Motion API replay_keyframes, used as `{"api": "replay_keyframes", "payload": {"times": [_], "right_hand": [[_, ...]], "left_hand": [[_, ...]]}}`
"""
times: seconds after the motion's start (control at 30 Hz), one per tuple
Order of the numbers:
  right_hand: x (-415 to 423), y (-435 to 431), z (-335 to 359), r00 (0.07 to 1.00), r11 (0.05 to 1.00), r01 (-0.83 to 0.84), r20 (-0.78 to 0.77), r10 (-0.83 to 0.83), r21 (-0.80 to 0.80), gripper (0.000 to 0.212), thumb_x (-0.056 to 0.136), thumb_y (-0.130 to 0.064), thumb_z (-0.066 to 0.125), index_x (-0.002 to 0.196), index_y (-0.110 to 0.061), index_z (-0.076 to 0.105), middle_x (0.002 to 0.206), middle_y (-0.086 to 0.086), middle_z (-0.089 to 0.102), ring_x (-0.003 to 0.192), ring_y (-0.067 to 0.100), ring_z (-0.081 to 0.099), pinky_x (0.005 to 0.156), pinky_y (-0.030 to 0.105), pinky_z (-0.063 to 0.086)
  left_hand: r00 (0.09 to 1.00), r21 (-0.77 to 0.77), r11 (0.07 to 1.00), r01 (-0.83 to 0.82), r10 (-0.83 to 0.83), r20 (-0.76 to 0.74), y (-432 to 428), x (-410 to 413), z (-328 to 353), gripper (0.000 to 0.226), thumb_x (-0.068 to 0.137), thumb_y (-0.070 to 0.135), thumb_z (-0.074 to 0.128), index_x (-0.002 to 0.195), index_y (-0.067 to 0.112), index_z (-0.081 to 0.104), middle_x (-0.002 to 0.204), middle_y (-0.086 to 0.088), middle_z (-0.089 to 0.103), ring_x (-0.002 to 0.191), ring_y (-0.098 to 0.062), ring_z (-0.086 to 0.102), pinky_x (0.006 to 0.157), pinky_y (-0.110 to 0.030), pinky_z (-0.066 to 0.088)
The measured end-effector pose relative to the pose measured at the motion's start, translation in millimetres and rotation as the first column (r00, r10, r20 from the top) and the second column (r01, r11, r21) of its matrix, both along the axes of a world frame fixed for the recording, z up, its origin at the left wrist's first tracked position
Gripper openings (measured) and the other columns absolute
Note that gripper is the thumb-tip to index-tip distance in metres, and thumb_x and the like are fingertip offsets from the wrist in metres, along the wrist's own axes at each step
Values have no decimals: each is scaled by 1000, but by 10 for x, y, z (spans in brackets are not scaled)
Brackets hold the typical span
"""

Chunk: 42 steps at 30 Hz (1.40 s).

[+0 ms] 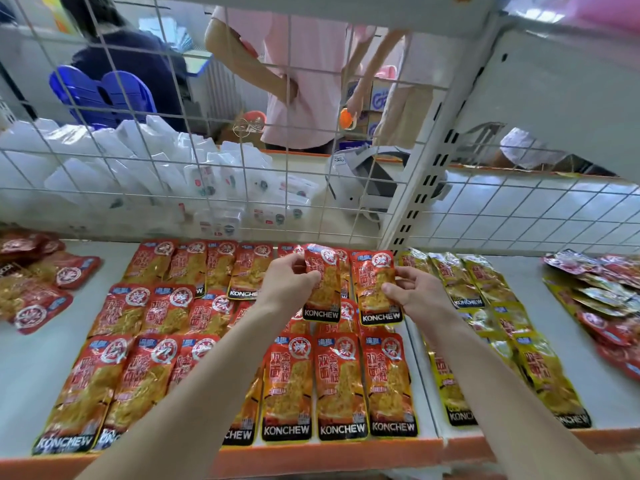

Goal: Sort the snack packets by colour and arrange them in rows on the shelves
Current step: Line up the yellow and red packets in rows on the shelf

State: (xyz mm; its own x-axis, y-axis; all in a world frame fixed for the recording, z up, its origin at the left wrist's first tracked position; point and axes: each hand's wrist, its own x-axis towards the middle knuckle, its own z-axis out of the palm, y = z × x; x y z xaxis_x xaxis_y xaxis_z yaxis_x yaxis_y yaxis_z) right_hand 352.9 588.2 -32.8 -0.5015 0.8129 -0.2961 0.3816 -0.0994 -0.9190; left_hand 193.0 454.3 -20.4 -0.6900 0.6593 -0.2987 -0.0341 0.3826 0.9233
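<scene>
White shelf [27, 368] with orange front edge [311, 459] is seen from above, and a second bay is butted against it on the right. The back is closed by a wire grid [242, 161]. A slotted upright post [426, 174] is fixed between the bays.

Room is seen through the grid: white tiled floor [519, 209], a heap of white plastic bags [104, 161], a person in pink [304, 81] standing, a person in dark clothing [131, 53] seated on a blue chair [100, 95].

Red packets [343, 386] are laid flat in three overlapping rows across the left bay, KONCHEW labels toward the front edge. Yellow packets [540, 372] are laid in rows on the right bay, just past the seam. A loose mixed pile [602, 299] of red and yellow is left at far right, and a loose red pile [34, 282] at far left.

Left hand [291, 282]: fingers curled round one red packet [325, 285], held upright above the back row. Right hand [419, 292]: a second red packet [375, 289] is pinched at its right edge, just beside the first.
</scene>
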Motion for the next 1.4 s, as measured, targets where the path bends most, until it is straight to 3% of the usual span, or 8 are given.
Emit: {"api": "replay_keyframes", "payload": {"times": [0.23, 0.4, 0.67, 0.83, 1.0, 1.07, 1.2, 1.4], "right_hand": [[-70, 96, -86, 997, 996, -12, 72, 6, 86, 37, 93, -7, 65, 129, -7, 55, 90, -5, 65, 80, 8, 66, 65, 21, 54], [-96, 138, -129, 995, 992, -28, 98, 15, 125, 36, 95, -12, 65, 129, -10, 54, 91, -4, 64, 77, 5, 64, 53, 13, 49], [-156, 199, -189, 976, 964, -70, 217, 13, 257, 40, 89, -17, 71, 127, -10, 60, 101, 1, 68, 97, 21, 67, 90, 46, 56], [-176, 191, -186, 952, 924, -124, 307, 8, 361, 41, 91, -19, 69, 130, -9, 60, 94, -3, 62, 90, 15, 61, 78, 26, 51], [-174, 135, -194, 938, 889, -157, 348, -3, 430, 41, 94, -17, 66, 132, -4, 57, 87, -7, 59, 75, 5, 56, 55, 6, 43], [-179, 111, -193, 937, 876, -168, 350, -1, 453, 43, 94, -18, 65, 134, -3, 55, 96, 0, 64, 83, 11, 60, 65, 10, 48], [-178, 67, -205, 936, 842, -182, 353, -10, 508, 43, 93, -22, 67, 131, -5, 57, 109, 7, 67, 102, 21, 63, 87, 39, 57], [-111, 36, -229, 942, 819, -189, 337, -5, 542, 37, 93, -19, 66, 127, -7, 58, 107, 5, 59, 97, 18, 58, 82, 29, 53]], "left_hand": [[995, -73, 995, 62, -67, -68, 135, -64, -123, 7, 92, 11, 68, 94, 16, 64, 96, -8, 70, 87, -18, 67, 77, -32, 57], [989, -133, 987, 87, -102, -108, 194, -94, -210, 21, 90, 17, 73, 109, 14, 65, 98, -4, 70, 92, -21, 69, 86, -40, 59], [907, -252, 966, 52, -151, -392, 302, -109, -253, 33, 89, 21, 74, 116, 7, 63, 103, -4, 65, 99, -23, 61, 90, -36, 54], [809, -287, 956, 62, -216, -546, 328, -73, -252, 44, 94, 21, 67, 131, 4, 53, 110, -15, 64, 98, -31, 64, 84, -36, 55], [715, -272, 959, 81, -246, -654, 298, -32, -266, 31, 97, 21, 61, 122, 2, 58, 107, -14, 64, 97, -28, 62, 72, -23, 42], [702, -255, 963, 89, -242, -670, 302, -45, -316, 27, 97, 22, 62, 116, 4, 61, 103, -11, 63, 97, -25, 59, 74, -22, 41], [689, -243, 963, 113, -252, -680, 277, -73, -409, 29, 96, 23, 62, 118, 3, 63, 110, -12, 60, 106, -28, 55, 88, -32, 46], [587, -213, 971, 111, -237, -774, 165, -93, -467, 20, 92, 26, 67, 103, 9, 70, 104, -5, 58, 101, -27, 54, 84, -41, 49]]}}
